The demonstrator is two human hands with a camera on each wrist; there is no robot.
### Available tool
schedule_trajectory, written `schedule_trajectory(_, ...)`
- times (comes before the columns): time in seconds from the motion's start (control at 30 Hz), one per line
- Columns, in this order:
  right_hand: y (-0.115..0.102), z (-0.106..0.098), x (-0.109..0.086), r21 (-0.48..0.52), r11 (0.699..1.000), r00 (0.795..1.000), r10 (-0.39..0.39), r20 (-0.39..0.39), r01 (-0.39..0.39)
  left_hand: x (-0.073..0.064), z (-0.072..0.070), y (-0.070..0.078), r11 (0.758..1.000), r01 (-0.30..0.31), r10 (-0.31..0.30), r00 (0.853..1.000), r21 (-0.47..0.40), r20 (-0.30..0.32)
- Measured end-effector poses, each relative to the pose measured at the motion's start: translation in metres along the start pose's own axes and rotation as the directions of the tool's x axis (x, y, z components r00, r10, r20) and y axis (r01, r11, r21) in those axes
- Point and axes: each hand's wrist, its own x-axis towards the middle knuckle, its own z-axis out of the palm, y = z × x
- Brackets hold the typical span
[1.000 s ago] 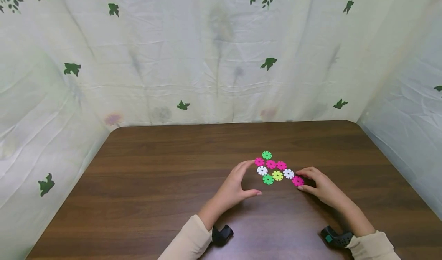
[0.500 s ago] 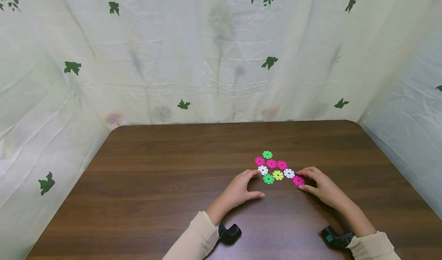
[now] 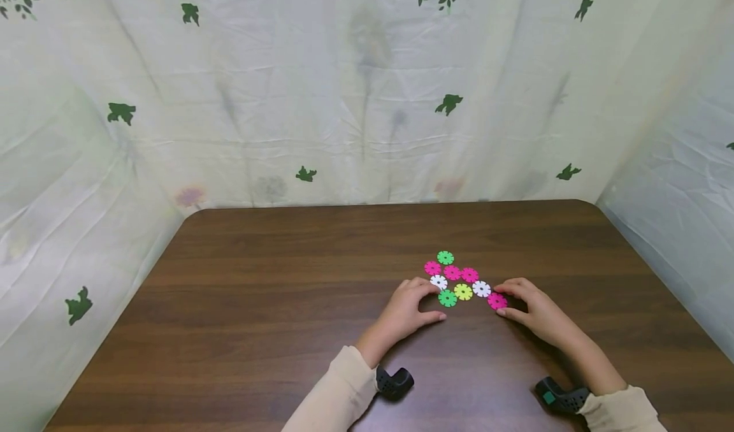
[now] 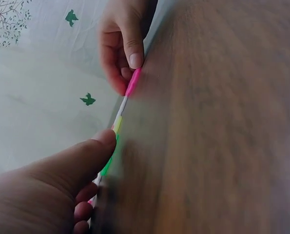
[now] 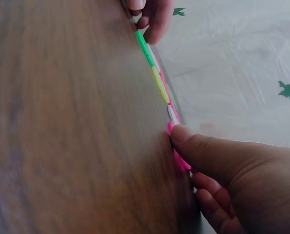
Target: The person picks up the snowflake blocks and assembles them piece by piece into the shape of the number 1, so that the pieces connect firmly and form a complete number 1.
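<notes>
A flat cluster of joined notched plastic discs lies on the brown table [image 3: 258, 330]. My right hand [image 3: 536, 311] pinches the pink disc [image 3: 497, 301] at its right end between thumb and fingers. My left hand [image 3: 404, 314] curves beside the left end, its index fingertip close to the white disc [image 3: 438, 282] and the green disc [image 3: 447, 298]. Its thumb stays apart, a little in front of that green disc. A yellow disc [image 3: 462, 292] and another white disc [image 3: 482, 288] continue the front row. In the right wrist view the cluster appears edge-on, with the right thumb [image 5: 183, 134] on the pink disc.
Behind the front row sit several more pink discs [image 3: 452, 273], with a second green disc [image 3: 445, 258] farthest back. A pale curtain [image 3: 344, 100] with green leaf shapes hangs past the table's far edge. Black wrist cameras [image 3: 395, 384] sit at both cuffs.
My left hand has moved right and toward me, from beside the back-left pink disc to beside the white and front green discs. My right hand keeps its pinch on the pink disc.
</notes>
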Motion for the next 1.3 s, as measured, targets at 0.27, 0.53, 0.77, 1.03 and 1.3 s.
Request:
schedule_trajectory(0.27,0.0,0.0,0.0,-0.001,1.0,1.0,0.0,0.002,0.0,0.006,0.006,0.008,0.988,0.119,-0.116,0.993,0.094,-0.034)
schedule_trajectory(0.53,-0.003,0.0,-0.001,-0.004,1.0,0.999,0.029,0.018,-0.029,0.01,0.009,0.014,0.974,0.181,-0.176,0.983,0.133,-0.048)
schedule_trajectory(0.77,-0.005,-0.001,0.001,0.043,0.995,0.995,0.091,0.027,-0.092,0.011,0.009,0.018,0.97,0.203,-0.198,0.979,0.133,-0.051)
schedule_trajectory(1.03,-0.007,-0.002,0.004,0.113,0.985,0.99,0.127,0.055,-0.132,0.014,0.002,0.018,0.974,0.211,-0.207,0.977,0.085,-0.054)
schedule_trajectory(1.3,-0.011,-0.003,0.007,0.133,0.984,0.993,0.119,0.004,-0.119,0.013,-0.015,0.021,0.98,0.193,-0.189,0.977,0.042,-0.095)
